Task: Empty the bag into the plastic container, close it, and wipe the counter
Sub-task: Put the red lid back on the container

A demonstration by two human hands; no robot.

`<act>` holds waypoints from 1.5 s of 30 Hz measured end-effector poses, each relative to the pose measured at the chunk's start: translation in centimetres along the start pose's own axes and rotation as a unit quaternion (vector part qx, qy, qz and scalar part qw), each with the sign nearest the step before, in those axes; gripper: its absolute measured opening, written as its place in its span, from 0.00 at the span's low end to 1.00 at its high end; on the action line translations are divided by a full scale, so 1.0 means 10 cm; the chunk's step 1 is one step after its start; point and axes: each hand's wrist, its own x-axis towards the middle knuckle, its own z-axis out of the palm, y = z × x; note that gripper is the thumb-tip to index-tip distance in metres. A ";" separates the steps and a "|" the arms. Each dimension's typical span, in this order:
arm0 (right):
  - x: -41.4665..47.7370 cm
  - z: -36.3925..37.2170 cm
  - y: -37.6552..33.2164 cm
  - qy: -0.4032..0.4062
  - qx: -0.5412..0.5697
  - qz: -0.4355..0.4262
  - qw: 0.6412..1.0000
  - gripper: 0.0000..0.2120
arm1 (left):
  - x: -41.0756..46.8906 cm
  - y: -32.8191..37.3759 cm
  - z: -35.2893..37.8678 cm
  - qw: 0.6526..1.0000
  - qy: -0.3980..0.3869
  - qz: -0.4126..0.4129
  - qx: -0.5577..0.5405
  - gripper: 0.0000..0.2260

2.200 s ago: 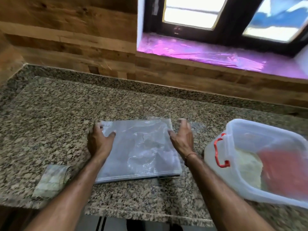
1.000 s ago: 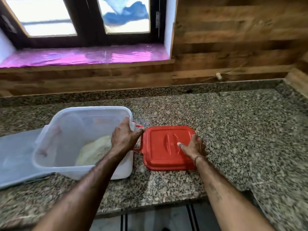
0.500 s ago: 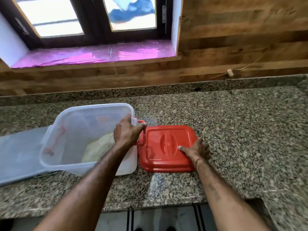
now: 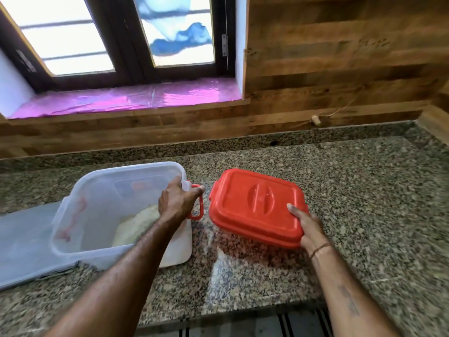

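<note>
Now that the right hand (image 4: 309, 231) grips the red square plastic lid (image 4: 255, 205) tilted off the granite counter (image 4: 364, 190), flat 0.5 s ago, I judge closing begun; left hand (image 4: 176, 203) clasps the rim of the clear plastic container (image 4: 126, 169) alongside.

Both of the person's arms are bare from the hands up to the edge of the view. The left hand (image 4: 176, 203) and the left arm (image 4: 126, 276) have a soft shine on them from the light. The right hand (image 4: 308, 229) is bare too. A thin string band (image 4: 319, 249) goes round the right wrist; it looks brownish red. Farther up the right arm (image 4: 359, 319) there is a small dark mark (image 4: 348, 297) drawn on the skin, too blurry to make out.
</note>
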 end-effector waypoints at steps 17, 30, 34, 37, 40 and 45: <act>-1.38 1.87 -0.81 -0.166 -0.028 -0.126 0.978 0.20 | 0.30 -0.20 -1.39 0.934 0.021 0.067 -0.351 0.37; -1.90 2.81 0.22 -0.094 -0.289 -0.200 0.931 0.25 | 0.29 -1.64 -1.93 0.956 0.067 -0.015 -0.284 0.36; -1.93 2.74 0.26 -0.080 -0.307 -0.193 0.928 0.26 | 0.25 -1.65 -1.89 0.955 0.044 -0.009 -0.294 0.35; -1.97 2.72 0.32 -0.082 -0.324 -0.189 0.923 0.27 | 0.24 -1.69 -1.90 0.949 0.023 -0.012 -0.315 0.34; -1.96 2.74 0.38 -0.068 -0.348 -0.197 0.914 0.33 | 0.22 -1.78 -1.86 0.950 0.005 -0.014 -0.311 0.37; -1.93 2.74 0.43 -0.068 -0.338 -0.188 0.920 0.37 | 0.23 -1.81 -1.89 0.928 -0.025 -0.060 -0.368 0.39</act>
